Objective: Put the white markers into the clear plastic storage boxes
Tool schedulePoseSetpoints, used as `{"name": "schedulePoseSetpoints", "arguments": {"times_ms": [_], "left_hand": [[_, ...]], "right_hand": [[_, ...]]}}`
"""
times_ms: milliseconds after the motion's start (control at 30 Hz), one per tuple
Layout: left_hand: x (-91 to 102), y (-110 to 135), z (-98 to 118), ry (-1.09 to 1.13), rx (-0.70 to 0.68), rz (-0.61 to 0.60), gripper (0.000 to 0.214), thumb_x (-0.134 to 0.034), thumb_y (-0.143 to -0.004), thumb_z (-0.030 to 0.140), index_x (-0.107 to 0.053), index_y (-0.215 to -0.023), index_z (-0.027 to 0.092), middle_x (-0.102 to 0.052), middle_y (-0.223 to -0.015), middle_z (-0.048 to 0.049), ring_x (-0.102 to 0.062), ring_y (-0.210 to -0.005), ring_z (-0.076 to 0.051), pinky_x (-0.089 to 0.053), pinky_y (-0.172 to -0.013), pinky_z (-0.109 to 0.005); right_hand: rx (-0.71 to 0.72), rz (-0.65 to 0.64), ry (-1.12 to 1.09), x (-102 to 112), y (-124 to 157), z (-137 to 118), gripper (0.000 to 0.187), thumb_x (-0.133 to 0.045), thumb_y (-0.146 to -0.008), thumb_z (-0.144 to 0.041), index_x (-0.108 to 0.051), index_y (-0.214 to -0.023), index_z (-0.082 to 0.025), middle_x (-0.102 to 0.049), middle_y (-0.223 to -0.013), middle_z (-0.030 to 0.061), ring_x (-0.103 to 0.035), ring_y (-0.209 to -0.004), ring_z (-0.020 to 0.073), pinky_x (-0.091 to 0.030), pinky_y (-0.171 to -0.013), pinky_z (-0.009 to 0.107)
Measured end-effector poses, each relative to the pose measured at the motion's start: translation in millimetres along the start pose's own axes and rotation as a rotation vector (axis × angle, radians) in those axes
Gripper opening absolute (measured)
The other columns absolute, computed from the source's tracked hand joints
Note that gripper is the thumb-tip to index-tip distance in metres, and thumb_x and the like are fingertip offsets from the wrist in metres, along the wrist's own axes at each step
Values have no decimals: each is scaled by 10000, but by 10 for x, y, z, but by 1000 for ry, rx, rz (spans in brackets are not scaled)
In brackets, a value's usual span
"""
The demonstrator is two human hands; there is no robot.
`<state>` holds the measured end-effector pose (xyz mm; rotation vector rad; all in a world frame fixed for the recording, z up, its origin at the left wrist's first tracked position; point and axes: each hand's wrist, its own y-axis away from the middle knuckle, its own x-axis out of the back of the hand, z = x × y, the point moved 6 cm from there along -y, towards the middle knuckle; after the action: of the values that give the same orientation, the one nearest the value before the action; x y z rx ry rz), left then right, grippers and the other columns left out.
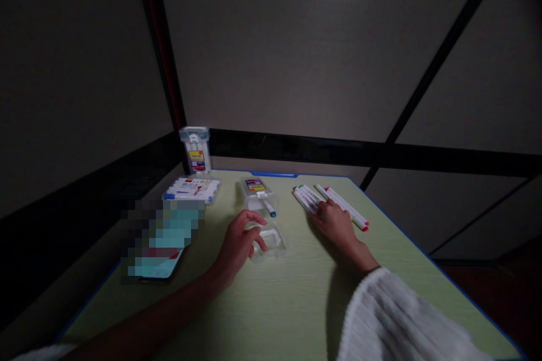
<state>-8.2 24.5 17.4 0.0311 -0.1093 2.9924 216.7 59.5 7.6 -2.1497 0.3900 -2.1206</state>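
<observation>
My right hand is on a group of white marker pens, its fingers curled down and closed around some of them. Beside it lie more white markers with pink ends. My left hand holds nothing; thumb and fingers are apart above the left side of a small clear plastic tray or lid. Just beyond that, a clear plastic marker case with a yellow and blue label lies on the table. A single marker with a teal end rests at its front, whether inside or against it I cannot tell.
A clear case of markers stands upright at the back left corner. In front of it lies a flat pack of white markers. A phone with a blurred screen is on the left. The light green table has a blue edge, with walls behind.
</observation>
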Motion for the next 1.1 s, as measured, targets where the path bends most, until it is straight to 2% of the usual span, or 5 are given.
{"name": "schedulePoseSetpoints", "arguments": {"times_ms": [333, 467, 600, 800, 1100], "left_hand": [[16, 25, 28, -17, 11, 23, 115, -447, -626, 191, -478, -732, 160, -524, -519, 48, -448, -364, -60, -264, -325, -147], [23, 19, 1, -37, 25, 13, 118, -430, -640, 180, -480, -745, 163, -494, -430, 61, -380, -330, -57, -253, -330, -149], [15, 18, -13, -46, 31, 4, 104, -429, -646, 179, -476, -737, 164, -488, -429, 63, -368, -334, -54, -257, -328, -146], [5, 25, 22, 27, 19, 24, 89, -462, -600, 192, -457, -683, 159, -548, -634, 32, -456, -388, -47, -269, -308, -145], [-29, 30, 13, 51, 40, -24, 132, -452, -611, 181, -444, -741, 166, -533, -691, 41, -472, -387, -37, -270, -302, -136]], "right_hand": [[37, 18, 16, -15, 35, -58, 241, -486, -778, -349, -598, -791, -136, -556, -969, 158, -499, -927, 291, -370, -682, 371], [30, 104, -86, -6, 14, -24, 200, -443, -816, -301, -555, -831, -136, -567, -933, 155, -531, -816, 247, -358, -614, 317], [-35, 207, -419, 54, -2, 39, 221, -377, -846, -349, -483, -860, -156, -548, -685, 52, -483, -558, 165, -301, -502, 265], [-2, 496, -1047, 272, 33, 66, 283, -503, -750, -443, -496, -702, -164, -494, -625, -10, -432, -551, 119, -339, -512, 237], [-140, 394, -1784, 282, 74, -39, 280, -664, -625, -383, -479, -583, -177, -354, -450, -85, -284, -382, 44, -198, -382, 190]]}}
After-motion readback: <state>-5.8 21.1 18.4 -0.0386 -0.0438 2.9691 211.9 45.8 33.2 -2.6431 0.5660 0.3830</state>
